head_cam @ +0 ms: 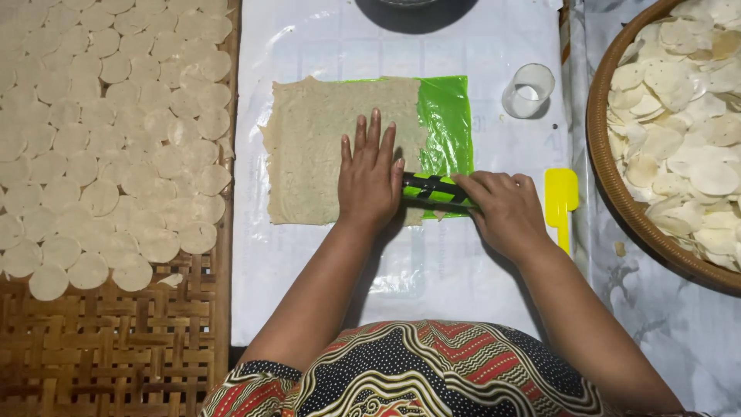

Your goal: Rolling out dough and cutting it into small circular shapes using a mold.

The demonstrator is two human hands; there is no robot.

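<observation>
On the white sheet [309,270], a green-and-black roller [432,189] lay across the near right edge of the flattened dough [316,147].
Its long axis ran left to right. The left hand [370,177] pressed flat, fingers spread, on its left end over the dough; the right hand [502,208] closed around its right end. Green plastic [446,116] lay beyond, a yellow scraper [561,197] just right.

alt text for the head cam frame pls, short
Left hand presses flat on a thin dough sheet over green plastic, while the right hand grips a green-and-black tool. Round dough discs cover a woven mat on the left.
</observation>
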